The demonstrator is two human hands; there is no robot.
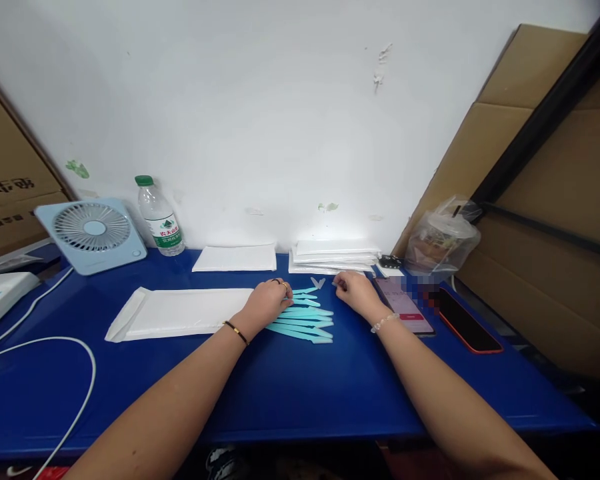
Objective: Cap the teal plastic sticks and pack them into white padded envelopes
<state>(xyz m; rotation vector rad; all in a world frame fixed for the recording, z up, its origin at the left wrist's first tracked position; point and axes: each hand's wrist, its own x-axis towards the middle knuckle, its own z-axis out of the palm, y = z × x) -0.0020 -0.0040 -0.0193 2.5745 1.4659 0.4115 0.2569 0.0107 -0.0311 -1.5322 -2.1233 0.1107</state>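
Observation:
Several slim turquoise eyebrow razors (305, 325) with pale tips lie fanned out on the blue table. My left hand (267, 301) is closed over their left ends, with fingers curled on the upper razors; those ends are hidden under it. Beside the top razor lie small clear blade caps (319, 283) in a V shape. To the right of these, my right hand (356, 291) is closed in a pinch; a tiny pale bit shows at its fingertips, too small to name. A long white padded packet (185, 313) lies flat, its right end next to my left hand.
Against the wall are a white packet (235, 258) and a stack of white packets (335, 257). A blue fan (94, 230), a water bottle (163, 223) and a white cable (87, 363) are left. Two phones (405, 305) and a bagged container (443, 240) are right.

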